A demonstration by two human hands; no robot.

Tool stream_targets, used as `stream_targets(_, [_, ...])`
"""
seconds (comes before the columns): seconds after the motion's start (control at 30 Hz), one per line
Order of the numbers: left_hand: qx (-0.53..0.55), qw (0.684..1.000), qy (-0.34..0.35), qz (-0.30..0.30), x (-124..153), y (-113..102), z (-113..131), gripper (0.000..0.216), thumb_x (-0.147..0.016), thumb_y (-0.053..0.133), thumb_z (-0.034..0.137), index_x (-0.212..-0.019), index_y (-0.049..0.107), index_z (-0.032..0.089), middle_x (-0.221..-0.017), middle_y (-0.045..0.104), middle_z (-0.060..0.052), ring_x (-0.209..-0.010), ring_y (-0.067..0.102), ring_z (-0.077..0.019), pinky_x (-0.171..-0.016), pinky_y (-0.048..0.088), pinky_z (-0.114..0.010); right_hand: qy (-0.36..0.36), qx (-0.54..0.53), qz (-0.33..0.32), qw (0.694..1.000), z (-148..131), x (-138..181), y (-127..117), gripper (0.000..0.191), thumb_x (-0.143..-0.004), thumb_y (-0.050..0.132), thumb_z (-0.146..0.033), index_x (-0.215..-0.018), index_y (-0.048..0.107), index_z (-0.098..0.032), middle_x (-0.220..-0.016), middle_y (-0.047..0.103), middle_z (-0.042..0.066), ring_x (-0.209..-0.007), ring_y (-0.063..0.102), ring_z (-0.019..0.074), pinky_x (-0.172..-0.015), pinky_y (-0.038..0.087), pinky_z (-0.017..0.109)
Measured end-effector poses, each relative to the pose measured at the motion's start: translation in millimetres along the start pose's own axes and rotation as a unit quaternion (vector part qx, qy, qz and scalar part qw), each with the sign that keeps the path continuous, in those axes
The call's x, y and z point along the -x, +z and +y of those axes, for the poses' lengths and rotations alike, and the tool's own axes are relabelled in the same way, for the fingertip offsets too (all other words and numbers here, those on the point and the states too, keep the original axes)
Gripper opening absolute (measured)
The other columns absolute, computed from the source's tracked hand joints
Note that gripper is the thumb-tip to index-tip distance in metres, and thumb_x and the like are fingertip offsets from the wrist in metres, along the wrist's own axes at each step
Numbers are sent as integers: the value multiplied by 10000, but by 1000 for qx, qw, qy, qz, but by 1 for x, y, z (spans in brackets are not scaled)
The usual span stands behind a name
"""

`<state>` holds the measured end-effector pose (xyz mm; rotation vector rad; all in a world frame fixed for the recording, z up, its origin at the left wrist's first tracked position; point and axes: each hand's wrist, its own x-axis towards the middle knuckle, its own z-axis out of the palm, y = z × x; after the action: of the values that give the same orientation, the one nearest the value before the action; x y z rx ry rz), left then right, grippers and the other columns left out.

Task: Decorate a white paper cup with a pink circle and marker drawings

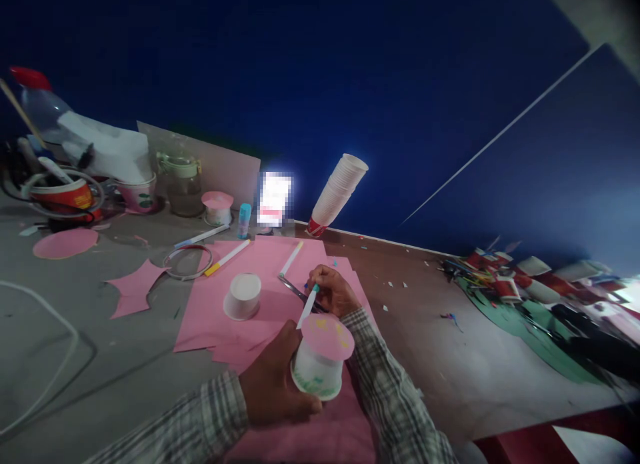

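Scissors [291,287] lie half hidden behind a right hand [334,291], while the lower end of the white marker [308,309] in that hand disappears near the left hand [273,377] (whether the left hand touches it, one cannot tell). A bright screen [275,197] at the wall is masked in coarse squares, and the red-and-white cups [507,285] at far right blur together, too jumbled to count.

The left hand is curled around the side of a white paper cup [320,369], its digits spread about as wide as the cup and partly out of sight behind it. The right hand's fingertips are pinched together at the marker's teal end. The cup, held over pink sheets [200,324] at lower centre, bears a round pink disc [327,341] on top with yellow marks; green marks run along the lower rim.

Nearby are one plain white cup [243,297] on the pink sheets, one pink-topped cup [218,211] farther back, three loose markers, two of them yellow-ended [229,257] and one blue-ended [203,235], one blue tube [244,221] and a single leaning stack of cups [337,191].
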<state>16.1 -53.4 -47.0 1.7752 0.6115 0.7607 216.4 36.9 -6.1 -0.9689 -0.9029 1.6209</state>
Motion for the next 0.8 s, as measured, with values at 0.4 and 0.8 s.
stream_targets(0.4, [-19,999,-6,31,-2,-3,14,668,-619,888,507,-1190,667,240,-1072,597,-63,-979,578,-289,-911,549,-467,9,59,-17,998,-9,13,5,466,-628,926,-534,-712,604,-208,-540,517,-90,-429,334,44,-420,309,176])
stream_targets(0.8, [-92,991,5,95,2,5,-4,626,-681,816,453,-1222,630,199,-1032,543,-75,-899,560,-274,-778,540,-417,32,129,0,991,-6,18,26,403,-741,824,-518,-737,540,-232,-430,383,-137,-385,351,63,-425,262,206])
